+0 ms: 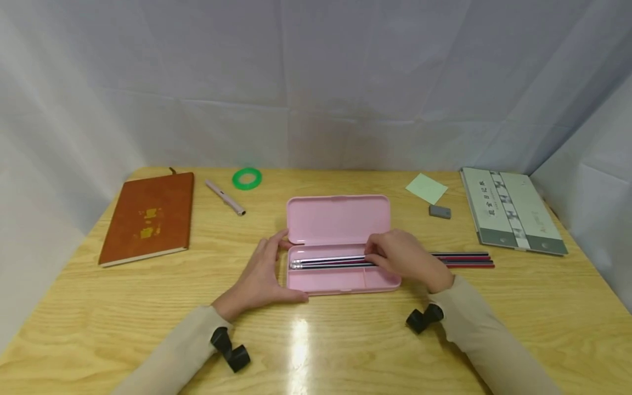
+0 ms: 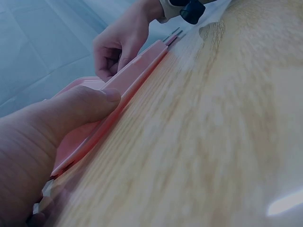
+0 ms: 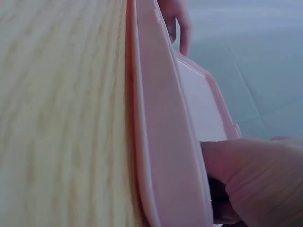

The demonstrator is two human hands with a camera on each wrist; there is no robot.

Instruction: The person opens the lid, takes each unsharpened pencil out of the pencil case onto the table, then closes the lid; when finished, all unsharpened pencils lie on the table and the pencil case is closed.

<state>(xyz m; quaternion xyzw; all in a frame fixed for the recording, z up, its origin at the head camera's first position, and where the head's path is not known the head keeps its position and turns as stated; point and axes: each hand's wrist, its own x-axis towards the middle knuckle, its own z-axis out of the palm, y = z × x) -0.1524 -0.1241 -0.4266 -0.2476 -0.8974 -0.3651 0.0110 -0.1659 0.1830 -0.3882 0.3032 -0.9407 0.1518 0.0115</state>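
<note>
Left hand (image 1: 264, 274) nearest, thumb and fingers spread against the pink pencil case's (image 1: 340, 280) left end, right hand (image 1: 402, 258) pinching pencils (image 1: 326, 262) lying inside, more pencils (image 1: 466, 260) beyond its wrist, head view alone showing pencils, wrist views mostly case walls.
</note>
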